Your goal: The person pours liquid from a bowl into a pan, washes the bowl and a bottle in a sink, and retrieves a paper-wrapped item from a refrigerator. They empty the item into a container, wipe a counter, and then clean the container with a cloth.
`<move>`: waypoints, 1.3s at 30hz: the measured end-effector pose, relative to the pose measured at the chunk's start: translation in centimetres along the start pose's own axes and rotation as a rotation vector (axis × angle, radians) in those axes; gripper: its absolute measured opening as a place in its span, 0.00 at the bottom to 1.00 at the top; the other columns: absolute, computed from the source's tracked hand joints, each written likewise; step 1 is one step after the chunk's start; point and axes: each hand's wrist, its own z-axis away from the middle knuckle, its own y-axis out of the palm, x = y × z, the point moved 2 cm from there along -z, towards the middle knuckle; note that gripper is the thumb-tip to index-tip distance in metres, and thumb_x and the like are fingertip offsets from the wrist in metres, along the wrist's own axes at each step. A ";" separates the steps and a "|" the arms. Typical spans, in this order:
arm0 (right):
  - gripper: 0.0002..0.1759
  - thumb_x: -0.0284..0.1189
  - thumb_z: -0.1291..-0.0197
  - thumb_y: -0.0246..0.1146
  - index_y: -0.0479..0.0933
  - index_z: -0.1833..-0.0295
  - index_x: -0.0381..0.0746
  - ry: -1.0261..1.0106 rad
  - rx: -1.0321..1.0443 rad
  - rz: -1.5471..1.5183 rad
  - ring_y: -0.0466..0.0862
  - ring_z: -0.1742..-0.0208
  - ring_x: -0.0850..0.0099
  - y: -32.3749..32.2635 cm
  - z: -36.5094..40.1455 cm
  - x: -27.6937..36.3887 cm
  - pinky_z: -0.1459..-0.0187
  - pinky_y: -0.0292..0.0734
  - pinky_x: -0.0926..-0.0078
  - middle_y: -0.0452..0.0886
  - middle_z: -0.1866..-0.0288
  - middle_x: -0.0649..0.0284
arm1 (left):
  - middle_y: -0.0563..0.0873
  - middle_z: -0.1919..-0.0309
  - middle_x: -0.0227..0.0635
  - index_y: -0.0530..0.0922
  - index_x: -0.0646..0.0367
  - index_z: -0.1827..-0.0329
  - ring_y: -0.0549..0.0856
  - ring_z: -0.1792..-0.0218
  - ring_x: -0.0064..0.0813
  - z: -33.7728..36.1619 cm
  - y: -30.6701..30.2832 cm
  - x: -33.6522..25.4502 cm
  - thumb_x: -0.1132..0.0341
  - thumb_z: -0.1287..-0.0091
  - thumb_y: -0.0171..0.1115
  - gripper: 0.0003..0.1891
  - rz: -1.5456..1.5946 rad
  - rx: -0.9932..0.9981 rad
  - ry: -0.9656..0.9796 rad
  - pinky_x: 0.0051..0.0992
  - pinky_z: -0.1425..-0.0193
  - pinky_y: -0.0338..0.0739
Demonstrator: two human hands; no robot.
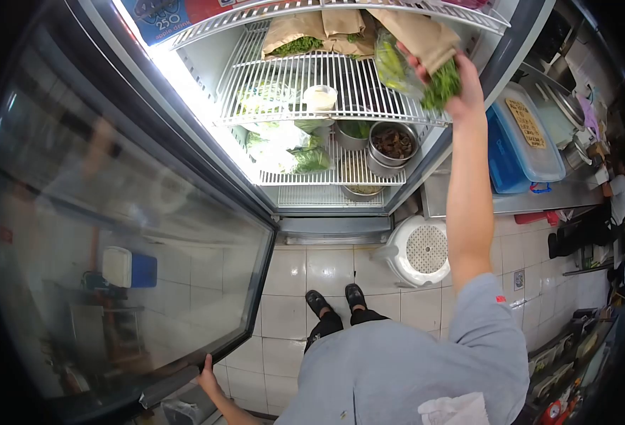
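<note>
My right hand (466, 88) is closed around a brown paper bundle (419, 35) with leafy green herbs (442, 86) sticking out of its end, at the right of the upper fridge shelf. Beside it lies a clear bag of green vegetables (395, 67). More paper-wrapped greens (298, 34) rest on the same wire shelf (256, 64), with a white tub (319, 98) seen near its front. At the lower left, my left hand (210, 375) grips the edge of the open glass fridge door (135, 234).
Metal pots (392, 145) and bagged leafy vegetables (309, 157) sit on lower shelves. A white stool (420, 251) stands on the tiled floor. On the steel counter at right is a blue bin with a lid (525, 138). Another person (599, 219) is at far right.
</note>
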 end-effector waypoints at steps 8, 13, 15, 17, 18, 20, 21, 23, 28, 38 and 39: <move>0.29 0.41 0.28 0.40 0.64 0.35 0.28 -0.021 -0.040 -0.007 0.84 0.67 0.65 1.0 10.5 -0.8 0.70 0.82 0.77 0.78 0.49 0.40 | 0.80 0.47 0.39 0.72 0.66 0.40 0.81 0.49 0.32 0.2 0.7 -0.5 0.76 0.46 0.74 0.30 -0.009 -0.066 -0.042 0.26 0.43 0.77; 0.27 0.35 0.30 0.45 0.63 0.33 0.27 -0.134 -0.205 0.254 0.85 0.64 0.62 2.3 10.7 0.5 0.66 0.82 0.72 0.79 0.50 0.43 | 0.81 0.52 0.35 0.74 0.61 0.42 0.81 0.52 0.28 0.4 0.8 -0.7 0.75 0.46 0.74 0.27 -0.011 -0.043 -0.041 0.23 0.49 0.77; 0.27 0.28 0.32 0.51 0.59 0.30 0.29 -0.185 -0.280 0.317 0.86 0.61 0.59 3.7 7.9 0.7 0.62 0.83 0.68 0.79 0.48 0.45 | 0.82 0.52 0.34 0.73 0.61 0.42 0.81 0.53 0.27 1.1 1.4 -1.4 0.75 0.46 0.74 0.27 -0.032 -0.044 -0.050 0.23 0.49 0.77; 0.30 0.31 0.34 0.57 0.60 0.28 0.34 -0.376 -0.324 0.856 0.82 0.47 0.55 2.2 3.6 0.0 0.48 0.78 0.65 0.74 0.39 0.44 | 0.82 0.52 0.33 0.74 0.61 0.42 0.81 0.54 0.27 1.7 1.1 -1.4 0.75 0.46 0.74 0.27 -0.039 -0.039 -0.047 0.23 0.49 0.77; 0.31 0.34 0.36 0.59 0.62 0.29 0.38 -0.507 -0.417 1.205 0.78 0.41 0.53 1.4 1.5 -0.3 0.42 0.73 0.62 0.71 0.36 0.43 | 0.82 0.52 0.33 0.74 0.61 0.42 0.81 0.54 0.27 1.6 1.0 -1.0 0.74 0.45 0.74 0.27 -0.035 -0.031 -0.039 0.23 0.49 0.77; 0.33 0.39 0.39 0.61 0.64 0.29 0.42 -0.681 -0.516 1.759 0.70 0.33 0.49 2.0 0.2 -0.8 0.35 0.66 0.59 0.66 0.32 0.41 | 0.82 0.51 0.31 0.74 0.58 0.42 0.81 0.53 0.27 1.0 0.6 -0.8 0.72 0.45 0.74 0.27 -0.067 -0.010 -0.029 0.25 0.49 0.77; 0.33 0.41 0.40 0.62 0.65 0.29 0.44 -0.736 -0.514 1.961 0.67 0.31 0.48 3.2 -0.6 -1.3 0.33 0.64 0.58 0.64 0.30 0.40 | 0.82 0.51 0.30 0.74 0.56 0.42 0.81 0.51 0.27 0.5 0.4 -0.1 0.70 0.45 0.74 0.27 -0.091 -0.002 -0.030 0.28 0.48 0.76; 0.34 0.44 0.41 0.62 0.66 0.30 0.45 -0.720 -0.380 2.136 0.62 0.29 0.46 4.9 -2.7 -2.8 0.31 0.61 0.57 0.61 0.29 0.40 | 0.82 0.50 0.29 0.75 0.53 0.42 0.81 0.50 0.28 0.5 0.2 1.3 0.68 0.45 0.75 0.27 -0.106 -0.006 -0.044 0.30 0.48 0.76; 0.40 0.52 0.42 0.63 0.64 0.30 0.42 -0.586 -0.214 1.981 0.60 0.28 0.45 4.2 -15.4 -8.0 0.30 0.60 0.56 0.62 0.27 0.48 | 0.81 0.51 0.35 0.74 0.64 0.42 0.81 0.51 0.28 1.2 0.7 1.0 0.74 0.45 0.74 0.27 0.000 -0.039 -0.041 0.24 0.45 0.77; 0.39 0.53 0.46 0.67 0.72 0.35 0.39 -0.162 -0.235 1.569 0.75 0.37 0.62 2.1 -18.9 -5.8 0.37 0.69 0.69 0.75 0.35 0.53 | 0.78 0.43 0.38 0.71 0.68 0.38 0.76 0.43 0.32 -0.4 -0.4 1.3 0.73 0.46 0.75 0.32 -0.041 0.010 -0.024 0.28 0.37 0.71; 0.41 0.53 0.47 0.68 0.71 0.34 0.39 -0.204 -0.251 1.582 0.74 0.35 0.62 1.2 -19.3 -6.8 0.36 0.68 0.69 0.73 0.33 0.53 | 0.78 0.43 0.38 0.71 0.68 0.38 0.76 0.43 0.32 -0.9 -0.3 1.4 0.73 0.46 0.75 0.32 -0.030 0.023 0.002 0.28 0.37 0.71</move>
